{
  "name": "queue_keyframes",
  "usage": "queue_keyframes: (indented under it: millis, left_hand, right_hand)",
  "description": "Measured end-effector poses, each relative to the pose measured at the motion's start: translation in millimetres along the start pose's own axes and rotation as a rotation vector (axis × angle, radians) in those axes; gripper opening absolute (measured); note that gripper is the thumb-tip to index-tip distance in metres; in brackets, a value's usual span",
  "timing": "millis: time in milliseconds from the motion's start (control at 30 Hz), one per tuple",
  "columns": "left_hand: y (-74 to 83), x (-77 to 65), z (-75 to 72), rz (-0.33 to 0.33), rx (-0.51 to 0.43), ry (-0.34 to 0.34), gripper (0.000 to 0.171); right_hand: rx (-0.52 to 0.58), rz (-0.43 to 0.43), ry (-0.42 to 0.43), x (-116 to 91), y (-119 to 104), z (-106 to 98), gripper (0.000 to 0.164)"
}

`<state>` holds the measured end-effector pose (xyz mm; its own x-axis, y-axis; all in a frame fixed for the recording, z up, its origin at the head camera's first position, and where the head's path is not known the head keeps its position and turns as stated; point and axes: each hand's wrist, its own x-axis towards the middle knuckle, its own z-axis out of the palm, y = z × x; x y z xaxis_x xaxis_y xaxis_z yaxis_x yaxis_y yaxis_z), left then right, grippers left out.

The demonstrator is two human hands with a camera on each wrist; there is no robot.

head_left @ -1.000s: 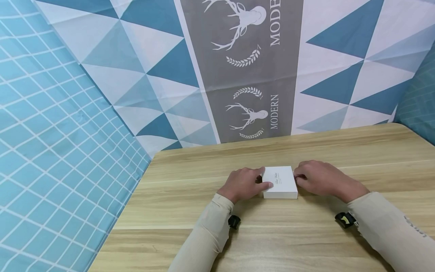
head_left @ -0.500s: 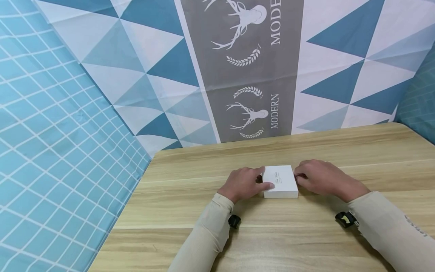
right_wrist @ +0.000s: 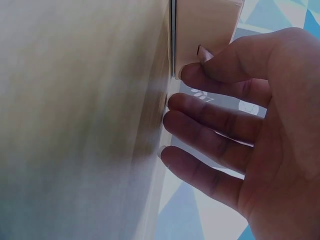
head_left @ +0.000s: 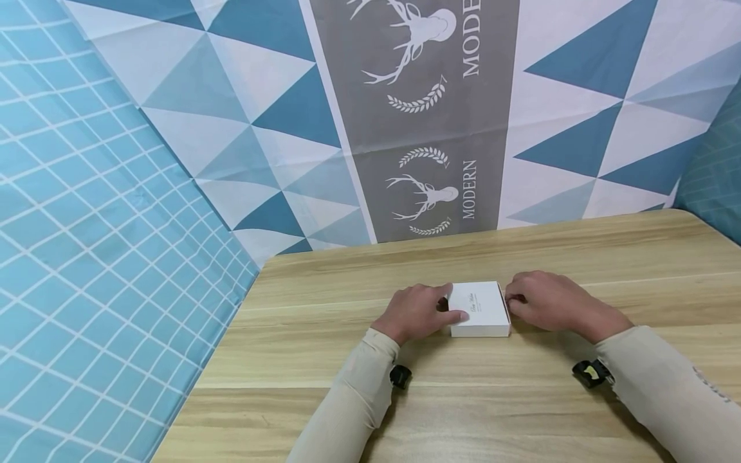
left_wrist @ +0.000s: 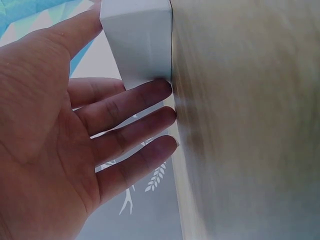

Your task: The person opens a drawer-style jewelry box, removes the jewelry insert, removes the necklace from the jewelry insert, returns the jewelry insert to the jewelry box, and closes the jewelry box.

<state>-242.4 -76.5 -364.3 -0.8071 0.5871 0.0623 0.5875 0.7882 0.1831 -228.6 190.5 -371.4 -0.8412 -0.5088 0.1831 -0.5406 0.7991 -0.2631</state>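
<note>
On the table lies a flat white box (head_left: 477, 308) with small dark lettering on top. Along its right end shows a thin brownish-edged strip, the inner drawer (head_left: 505, 307), sticking slightly out of the sleeve. My left hand (head_left: 413, 312) holds the box at its left end, thumb on the top and index finger at the far corner. In the left wrist view, the other fingers stretch along the box's end. At the right end, my right hand (head_left: 541, 301) pinches with thumb and index finger against the drawer's pale end face (right_wrist: 207, 25). Whatever lies between those fingertips is hidden.
The wooden table (head_left: 463, 399) extends around both forearms. Behind it hangs a patterned cloth (head_left: 428, 128) with deer heads and triangles; a blue checked cloth (head_left: 104, 225) covers the left side. Each wrist carries a small black strap device (head_left: 590, 373).
My right hand has shifted slightly to the right, and the inner drawer's edge now shows at the box's right end. The left hand stays on the box.
</note>
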Motion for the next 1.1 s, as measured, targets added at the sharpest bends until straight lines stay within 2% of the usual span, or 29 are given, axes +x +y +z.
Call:
queue_keyframes:
  millis: [300, 733, 1000, 1100]
  left_hand:
    - [-0.1, 0.6, 0.1, 0.003, 0.005, 0.001, 0.041]
    - [-1.1, 0.6, 1.4, -0.010, -0.004, -0.007, 0.049]
    - [-0.4, 0.4, 0.6, -0.007, -0.009, 0.001, 0.044]
    - [-0.1, 0.3, 1.0, -0.013, -0.004, -0.004, 0.050]
  right_hand:
    - [0.006, -0.023, 0.031, -0.8, 3.2, 1.3, 0.029]
    - [0.013, -0.025, 0.020, -0.7, 5.0, 2.4, 0.028]
    - [0.011, -0.019, 0.016, -0.2, 6.5, 2.6, 0.028]
    - [0.015, -0.016, 0.014, -0.4, 6.6, 2.8, 0.028]
